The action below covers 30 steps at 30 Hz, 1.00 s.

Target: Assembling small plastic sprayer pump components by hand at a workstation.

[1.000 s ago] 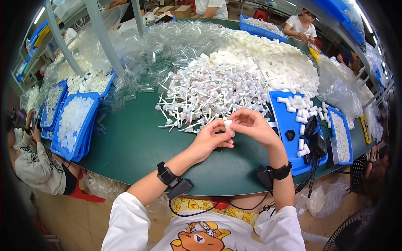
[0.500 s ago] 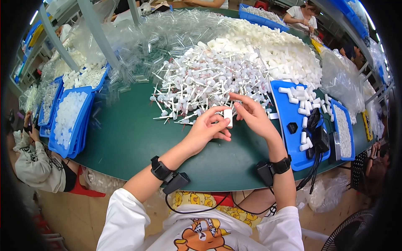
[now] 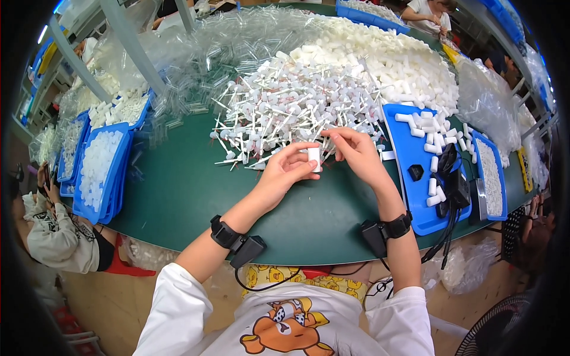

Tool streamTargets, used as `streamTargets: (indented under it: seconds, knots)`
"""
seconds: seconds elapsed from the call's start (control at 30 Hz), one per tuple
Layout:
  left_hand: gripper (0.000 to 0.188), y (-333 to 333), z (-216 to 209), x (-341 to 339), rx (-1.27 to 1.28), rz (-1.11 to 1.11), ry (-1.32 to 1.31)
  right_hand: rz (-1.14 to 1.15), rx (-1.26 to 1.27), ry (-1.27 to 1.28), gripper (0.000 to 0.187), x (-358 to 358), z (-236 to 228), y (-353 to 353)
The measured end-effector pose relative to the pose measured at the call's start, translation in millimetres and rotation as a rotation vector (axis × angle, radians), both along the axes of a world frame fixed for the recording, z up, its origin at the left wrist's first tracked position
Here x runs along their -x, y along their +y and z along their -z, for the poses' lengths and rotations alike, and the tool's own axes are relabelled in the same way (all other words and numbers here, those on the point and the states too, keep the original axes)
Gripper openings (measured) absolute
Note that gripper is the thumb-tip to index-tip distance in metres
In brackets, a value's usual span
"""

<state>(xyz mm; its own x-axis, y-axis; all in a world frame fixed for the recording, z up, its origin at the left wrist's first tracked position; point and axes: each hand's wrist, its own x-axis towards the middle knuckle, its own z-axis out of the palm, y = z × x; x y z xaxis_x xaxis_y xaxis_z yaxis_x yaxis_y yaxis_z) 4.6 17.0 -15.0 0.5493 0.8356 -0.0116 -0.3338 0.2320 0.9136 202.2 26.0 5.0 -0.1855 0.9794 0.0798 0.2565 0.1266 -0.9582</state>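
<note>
My left hand [image 3: 284, 175] is closed around a white cylinder [image 3: 314, 159], held upright between thumb and fingers over the green table [image 3: 208, 219]. Close beside it on the right, my right hand [image 3: 359, 155] has its fingers bent and apart. Its foremost fingertip reaches the front edge of a heap of white stick-like parts with round discs [image 3: 297, 110]; nothing shows in its grasp. Behind that heap lies a large pile of white cylinders [image 3: 409, 74], and clear tubes [image 3: 249, 44] are heaped at the back left.
At right, a blue tray [image 3: 421, 213] holds white cylinders and black devices with cables [image 3: 457, 196]. Another tray [image 3: 490, 178] of small white pieces adjoins it. Stacked blue trays [image 3: 110, 178] with white discs stand at left. Other people sit around the table.
Both hands have shifted slightly left and away from me, the white cylinder still in my left hand. My left hand's lower fingers have curled in more. The right hand stays close to the heap.
</note>
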Motion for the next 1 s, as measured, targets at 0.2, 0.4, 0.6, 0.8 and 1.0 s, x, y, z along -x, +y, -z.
streamTargets:
  seconds: [0.2,0.4,0.6,0.8,1.0]
  knots:
    - [0.036,1.5,-2.8,2.0,-0.004,-0.037,-0.001,0.065,-0.018,0.135,0.025,1.8,9.3,0.6]
    - [0.038,3.1,-0.4,2.3,-0.042,-0.039,0.018,0.069,-0.101,0.117,0.033,8.6,5.9,-1.4]
    - [0.037,3.4,0.3,3.1,-0.043,-0.025,0.007,0.019,-0.135,-0.021,0.041,7.9,8.4,-1.8]
    - [0.037,1.9,0.6,3.0,-0.069,-0.022,0.018,0.064,-0.206,-0.095,0.046,9.3,13.8,1.2]
    - [0.037,3.5,2.8,1.7,-0.061,-0.014,0.018,0.13,-0.303,-0.246,0.045,13.7,14.7,6.8]
